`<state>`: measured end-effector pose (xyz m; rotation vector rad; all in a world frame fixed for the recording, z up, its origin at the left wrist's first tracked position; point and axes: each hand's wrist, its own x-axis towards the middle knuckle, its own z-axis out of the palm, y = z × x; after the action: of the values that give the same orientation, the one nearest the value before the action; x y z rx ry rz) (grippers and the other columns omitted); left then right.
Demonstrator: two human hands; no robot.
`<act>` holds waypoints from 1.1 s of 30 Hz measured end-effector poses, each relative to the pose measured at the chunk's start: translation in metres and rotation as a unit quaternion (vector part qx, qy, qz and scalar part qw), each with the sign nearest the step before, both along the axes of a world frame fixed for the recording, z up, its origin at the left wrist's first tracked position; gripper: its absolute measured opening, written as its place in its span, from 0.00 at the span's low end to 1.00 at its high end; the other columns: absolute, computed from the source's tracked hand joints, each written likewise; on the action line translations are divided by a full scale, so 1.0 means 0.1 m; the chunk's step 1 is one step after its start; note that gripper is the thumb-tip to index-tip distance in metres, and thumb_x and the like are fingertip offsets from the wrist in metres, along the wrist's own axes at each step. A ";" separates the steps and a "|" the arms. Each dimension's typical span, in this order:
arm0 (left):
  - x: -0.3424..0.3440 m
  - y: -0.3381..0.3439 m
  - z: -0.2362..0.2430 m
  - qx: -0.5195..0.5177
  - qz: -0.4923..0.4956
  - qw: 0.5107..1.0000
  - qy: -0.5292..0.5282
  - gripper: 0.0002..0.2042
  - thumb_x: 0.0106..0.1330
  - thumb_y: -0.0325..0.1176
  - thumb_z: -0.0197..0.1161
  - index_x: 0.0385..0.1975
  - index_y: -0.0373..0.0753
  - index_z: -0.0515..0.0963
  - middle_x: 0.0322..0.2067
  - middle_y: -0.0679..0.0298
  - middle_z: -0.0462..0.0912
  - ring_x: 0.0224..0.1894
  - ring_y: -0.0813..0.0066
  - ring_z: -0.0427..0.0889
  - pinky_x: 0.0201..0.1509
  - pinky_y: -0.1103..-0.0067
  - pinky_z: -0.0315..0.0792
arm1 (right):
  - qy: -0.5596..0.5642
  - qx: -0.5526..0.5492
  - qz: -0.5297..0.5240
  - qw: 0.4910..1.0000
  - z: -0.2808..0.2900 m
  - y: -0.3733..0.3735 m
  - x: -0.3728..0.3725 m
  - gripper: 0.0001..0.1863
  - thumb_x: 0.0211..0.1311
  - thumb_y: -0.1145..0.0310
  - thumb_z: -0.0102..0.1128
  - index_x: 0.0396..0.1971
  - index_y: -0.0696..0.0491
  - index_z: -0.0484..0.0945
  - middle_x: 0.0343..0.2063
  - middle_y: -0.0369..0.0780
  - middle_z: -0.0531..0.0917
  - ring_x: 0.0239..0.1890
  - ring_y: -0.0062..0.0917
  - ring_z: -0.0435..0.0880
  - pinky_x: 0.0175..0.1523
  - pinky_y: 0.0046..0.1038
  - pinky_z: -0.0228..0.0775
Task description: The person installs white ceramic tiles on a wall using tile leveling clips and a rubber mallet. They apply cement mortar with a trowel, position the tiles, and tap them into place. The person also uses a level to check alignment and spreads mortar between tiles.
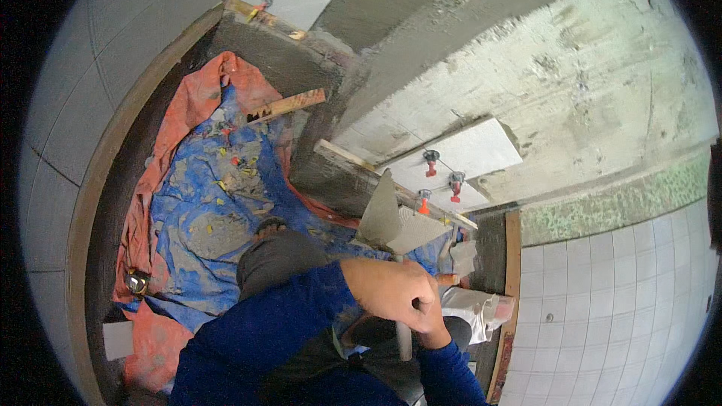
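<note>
A triangular trowel (pixel 380 212) with grey mortar on its blade points away from me. Beside the blade, partly under it, lies a pale flat piece (pixel 418 229) with curved ridges on its surface. My left hand (pixel 387 289) is closed over the trowel's handle, whose end shows below the fist. Coming up from the lower right, my right hand (pixel 434 325) meets the left one at the wrist area. The two hands overlap closely, so the right fingers are hidden.
Blue and orange sheeting (pixel 188 210) with mortar crumbs covers the floor. A wooden strip (pixel 287 105) lies across it. A tape measure (pixel 136 281) rests at the left. White wall tiles (pixel 481 146) with red-and-black clips (pixel 456 186) sit ahead. A bag (pixel 481 308) lies by my right knee.
</note>
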<state>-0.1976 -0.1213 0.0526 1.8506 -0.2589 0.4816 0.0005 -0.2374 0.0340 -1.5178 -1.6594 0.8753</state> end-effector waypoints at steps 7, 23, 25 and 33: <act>0.22 0.01 -0.15 0.025 0.046 0.995 0.081 0.15 0.71 0.42 0.64 0.33 0.34 0.83 0.28 0.47 0.84 0.34 0.47 0.84 0.40 0.60 0.75 | 0.074 -0.006 -0.198 0.977 0.09 -0.18 0.05 0.18 0.72 0.73 0.61 0.59 0.60 0.78 0.44 0.36 0.86 0.43 0.18 0.82 0.49 0.23 0.75; 1.42 -0.49 -0.42 -0.157 0.181 0.947 0.215 0.19 0.55 0.25 0.69 0.48 0.34 0.80 0.40 0.62 0.85 0.42 0.69 0.82 0.49 0.74 0.76 | -0.204 0.243 -0.565 0.762 0.46 -2.63 1.20 0.21 0.68 0.63 0.69 0.58 0.55 0.81 0.52 0.45 0.86 0.57 0.37 0.83 0.65 0.37 0.71; 1.47 -0.30 -0.55 -0.216 0.133 0.930 0.265 0.26 0.57 0.27 0.68 0.59 0.34 0.76 0.42 0.59 0.85 0.45 0.66 0.82 0.56 0.72 0.75 | -0.180 0.271 -0.762 0.560 0.14 -3.99 1.50 0.15 0.70 0.68 0.66 0.53 0.56 0.82 0.47 0.40 0.86 0.51 0.27 0.82 0.60 0.31 0.72; 1.82 0.01 -0.77 -0.149 0.106 0.940 0.287 0.22 0.61 0.26 0.66 0.57 0.37 0.73 0.54 0.58 0.78 0.52 0.66 0.80 0.57 0.73 0.74 | -0.081 -0.248 -0.964 -0.051 -2.73 -7.54 -1.04 0.21 0.63 0.64 0.65 0.50 0.64 0.81 0.45 0.56 0.86 0.50 0.50 0.86 0.57 0.45 0.76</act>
<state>-0.0153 -0.1206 -0.0247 1.6421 0.3929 0.0971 -0.1038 -0.9915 -0.2393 2.3864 -2.2160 0.8431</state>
